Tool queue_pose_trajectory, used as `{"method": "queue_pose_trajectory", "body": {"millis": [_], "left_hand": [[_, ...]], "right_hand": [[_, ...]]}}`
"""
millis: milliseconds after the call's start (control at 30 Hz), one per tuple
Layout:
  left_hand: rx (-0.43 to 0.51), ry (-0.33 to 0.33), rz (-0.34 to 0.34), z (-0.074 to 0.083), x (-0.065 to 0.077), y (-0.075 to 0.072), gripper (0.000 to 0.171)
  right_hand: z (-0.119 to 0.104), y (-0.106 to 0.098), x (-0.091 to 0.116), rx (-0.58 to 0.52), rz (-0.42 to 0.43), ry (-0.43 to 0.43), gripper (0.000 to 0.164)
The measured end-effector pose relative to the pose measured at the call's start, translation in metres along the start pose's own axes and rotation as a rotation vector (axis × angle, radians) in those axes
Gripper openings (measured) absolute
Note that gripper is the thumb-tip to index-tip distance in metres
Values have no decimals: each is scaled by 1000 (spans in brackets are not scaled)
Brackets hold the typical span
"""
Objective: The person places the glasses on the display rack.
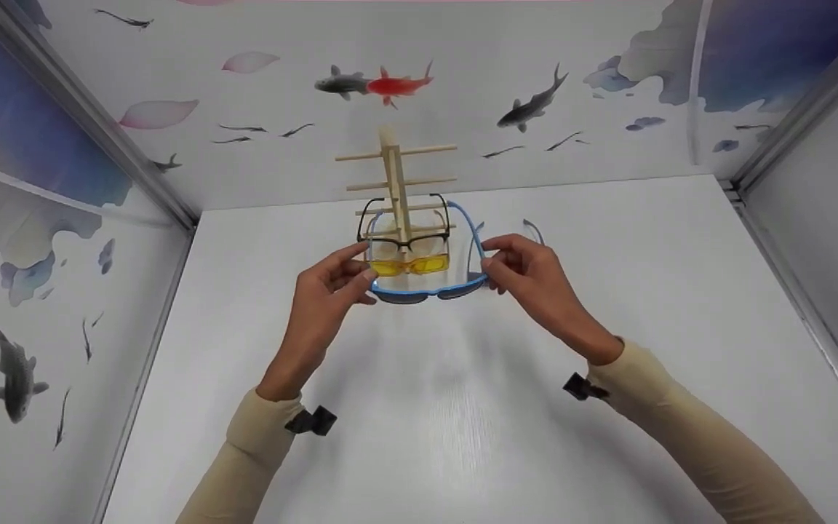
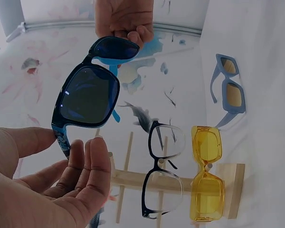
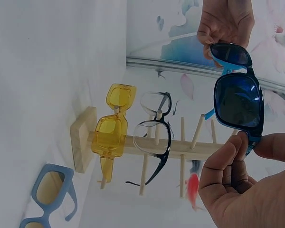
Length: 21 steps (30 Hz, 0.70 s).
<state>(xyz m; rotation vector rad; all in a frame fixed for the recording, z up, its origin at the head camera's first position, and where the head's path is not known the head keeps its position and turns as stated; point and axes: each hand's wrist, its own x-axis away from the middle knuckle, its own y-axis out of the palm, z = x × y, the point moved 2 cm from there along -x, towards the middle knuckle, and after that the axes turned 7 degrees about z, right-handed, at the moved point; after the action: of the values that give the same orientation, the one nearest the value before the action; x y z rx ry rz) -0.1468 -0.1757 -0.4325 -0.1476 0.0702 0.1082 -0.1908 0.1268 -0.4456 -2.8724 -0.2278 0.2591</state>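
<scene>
Dark-lensed sunglasses (image 1: 430,293) with blue temples are held between both hands, raised in front of a wooden glasses rack (image 1: 397,175). My left hand (image 1: 326,295) pinches one hinge end of the frame between thumb and fingers. At the opposite end, my right hand (image 1: 532,280) pinches the other hinge. The lenses (image 2: 89,97) face back toward the wrist cameras. Yellow glasses (image 3: 110,135) sit lowest on the rack, and black-framed clear glasses (image 3: 166,137) sit just above them. Bare pegs (image 1: 430,150) stick out farther up the post.
Light-blue glasses with amber lenses (image 2: 232,95) stand on the white table (image 1: 455,437), to the right of the rack in the head view. Printed walls (image 1: 259,94) with fish and petals enclose the table at the back and sides.
</scene>
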Motion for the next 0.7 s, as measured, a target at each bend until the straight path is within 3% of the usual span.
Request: {"method": "queue_pose_trajectory", "body": {"millis": [333, 700], "left_hand": [[-19, -4, 21, 3, -14, -10, 47], [-28, -15, 29, 0, -33, -17, 47]], "right_hand": [[-4, 10, -18, -50, -21, 1, 32], [-5, 17, -38, -13, -9, -28, 32]]}}
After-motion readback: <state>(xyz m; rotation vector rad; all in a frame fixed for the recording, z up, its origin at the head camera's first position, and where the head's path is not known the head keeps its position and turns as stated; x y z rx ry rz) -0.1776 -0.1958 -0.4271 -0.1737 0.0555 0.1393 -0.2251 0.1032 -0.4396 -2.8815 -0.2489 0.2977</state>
